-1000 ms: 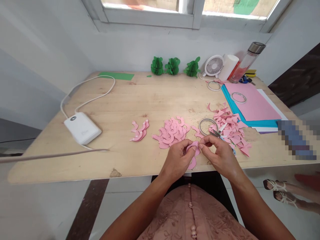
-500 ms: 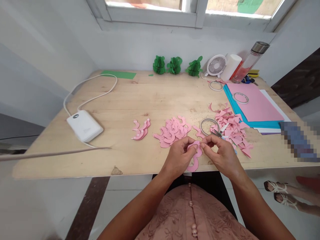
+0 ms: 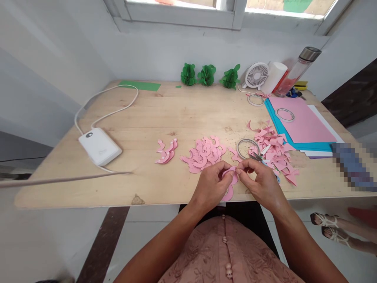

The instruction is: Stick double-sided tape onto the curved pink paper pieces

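My left hand is closed on a curvy pink paper cutout, whose lower loop hangs below the fingers near the table's front edge. At the cutout's upper right edge, my right hand pinches with thumb and forefinger; the fingertips hide what lies between them. Just beyond the hands is a heap of wavy pink paper pieces. A few more pink pieces with pale strips lie to its left. Scissors with blue handles lie partly behind my right hand, beside a tape roll.
Pink scraps spread at the right, near stacked coloured sheets with a tape roll on top. Green paper ornaments, a small fan and a bottle line the wall. A white corded device sits left. A person's feet show lower right.
The view has shifted slightly. Both hands stay together at the pink paper cutout, and a little less of its lower loop shows.
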{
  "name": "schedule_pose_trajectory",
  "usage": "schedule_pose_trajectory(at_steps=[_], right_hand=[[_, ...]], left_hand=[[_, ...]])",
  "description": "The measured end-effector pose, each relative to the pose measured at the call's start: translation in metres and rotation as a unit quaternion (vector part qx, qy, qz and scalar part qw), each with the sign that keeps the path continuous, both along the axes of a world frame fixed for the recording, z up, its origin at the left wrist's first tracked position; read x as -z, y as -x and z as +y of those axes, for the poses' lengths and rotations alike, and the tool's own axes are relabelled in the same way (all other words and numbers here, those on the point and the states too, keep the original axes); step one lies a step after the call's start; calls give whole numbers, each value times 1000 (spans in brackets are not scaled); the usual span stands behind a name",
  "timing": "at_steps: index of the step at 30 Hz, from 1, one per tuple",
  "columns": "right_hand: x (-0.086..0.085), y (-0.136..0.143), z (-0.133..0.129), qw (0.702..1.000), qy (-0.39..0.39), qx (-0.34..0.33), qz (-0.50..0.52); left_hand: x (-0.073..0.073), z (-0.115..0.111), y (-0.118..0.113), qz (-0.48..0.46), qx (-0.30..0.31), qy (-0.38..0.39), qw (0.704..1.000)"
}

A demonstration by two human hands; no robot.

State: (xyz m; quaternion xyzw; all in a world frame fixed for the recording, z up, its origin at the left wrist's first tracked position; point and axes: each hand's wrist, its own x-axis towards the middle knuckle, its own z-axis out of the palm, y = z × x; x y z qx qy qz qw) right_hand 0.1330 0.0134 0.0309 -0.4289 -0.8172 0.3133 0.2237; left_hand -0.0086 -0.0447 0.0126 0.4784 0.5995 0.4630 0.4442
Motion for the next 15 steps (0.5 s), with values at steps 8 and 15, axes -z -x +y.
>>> schedule_pose_trajectory(at_steps=[8, 15], right_hand=[[-1, 0, -1, 1000, -18, -3, -11], [-2, 0, -2, 999, -34, -13, -24]], left_hand=[[1, 0, 0, -3, -2, -9, 1000], [-2, -1, -1, 18, -7, -10, 1000]])
